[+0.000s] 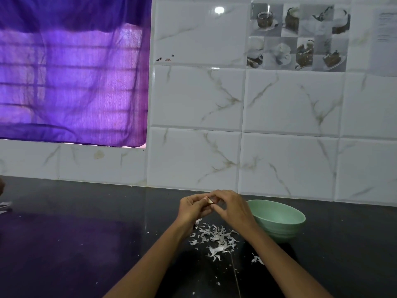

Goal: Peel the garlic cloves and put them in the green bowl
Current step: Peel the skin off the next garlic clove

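Note:
Both hands meet above the dark counter, in the middle of the head view. My left hand (194, 208) holds a small pale garlic clove (209, 200) with curled fingers. My right hand (231, 208) pinches the same clove from the right, fingertips against it. Most of the clove is hidden by the fingers. The green bowl (287, 220) stands on the counter just right of my right hand, partly behind the wrist. Its inside is not visible from here.
Several white garlic skins (214, 237) lie scattered on the black counter (86, 233) below the hands, with more at the right (256, 259). A white tiled wall rises close behind. A purple curtain covers the window at the left. A pale object (5, 206) lies at the far left edge.

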